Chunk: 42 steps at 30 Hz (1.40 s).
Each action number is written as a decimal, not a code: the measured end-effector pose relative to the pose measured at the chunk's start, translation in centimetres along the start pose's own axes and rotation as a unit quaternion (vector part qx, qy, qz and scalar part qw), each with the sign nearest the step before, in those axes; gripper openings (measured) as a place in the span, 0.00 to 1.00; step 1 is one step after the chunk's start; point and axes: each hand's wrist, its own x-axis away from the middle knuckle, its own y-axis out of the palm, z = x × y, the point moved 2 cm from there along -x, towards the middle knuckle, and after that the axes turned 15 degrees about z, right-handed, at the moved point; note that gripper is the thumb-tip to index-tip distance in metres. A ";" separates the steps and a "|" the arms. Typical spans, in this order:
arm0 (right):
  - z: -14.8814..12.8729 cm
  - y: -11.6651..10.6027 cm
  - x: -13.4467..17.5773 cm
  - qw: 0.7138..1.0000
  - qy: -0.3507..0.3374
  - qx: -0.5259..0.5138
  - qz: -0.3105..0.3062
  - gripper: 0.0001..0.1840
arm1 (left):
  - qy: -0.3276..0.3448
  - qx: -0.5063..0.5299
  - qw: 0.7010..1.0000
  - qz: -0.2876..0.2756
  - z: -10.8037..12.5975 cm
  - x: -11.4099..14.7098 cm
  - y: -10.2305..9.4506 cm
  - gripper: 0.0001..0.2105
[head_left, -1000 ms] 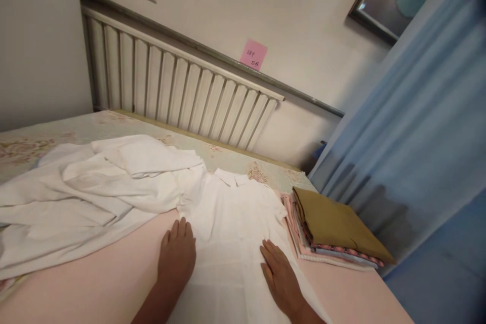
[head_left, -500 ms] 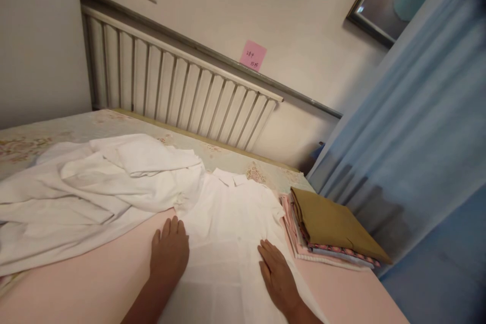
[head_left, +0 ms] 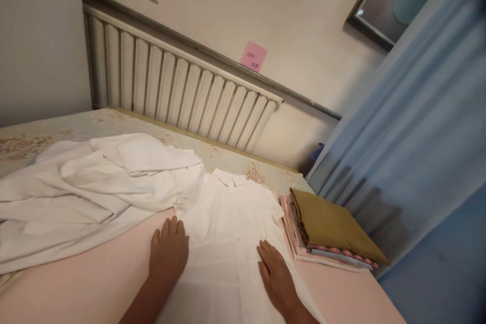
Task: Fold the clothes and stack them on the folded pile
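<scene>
A white collared shirt [head_left: 224, 263] lies spread out, its collar toward the wall and its lower part running out of view at the bottom. My left hand [head_left: 169, 250] lies flat, palm down, at the shirt's left edge, fingers stretched out and holding nothing. On the right side of the shirt rests my right hand [head_left: 276, 276], also flat with its fingers extended. Left of the shirt, a rumpled heap of white cloth [head_left: 102, 177] touches its sleeve.
A stack of folded clothes [head_left: 334, 225], olive-brown on top, sits right of the shirt. Pink cloth [head_left: 83, 293] covers the near surface; a floral sheet [head_left: 76, 124] shows behind. A radiator [head_left: 170, 76] lines the wall, and a blue curtain [head_left: 410, 126] hangs at right.
</scene>
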 end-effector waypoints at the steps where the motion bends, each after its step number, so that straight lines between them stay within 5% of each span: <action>1: 0.0 0.0 0.0 1.000 0.000 -0.002 0.002 0.22 | 0.000 0.002 1.000 0.001 0.0 0.0 0.1 0.22; 42: -0.4 -0.5 -0.4 0.999 0.009 -0.021 0.022 0.21 | 0.013 0.003 1.000 0.007 0.0 0.4 0.6 0.22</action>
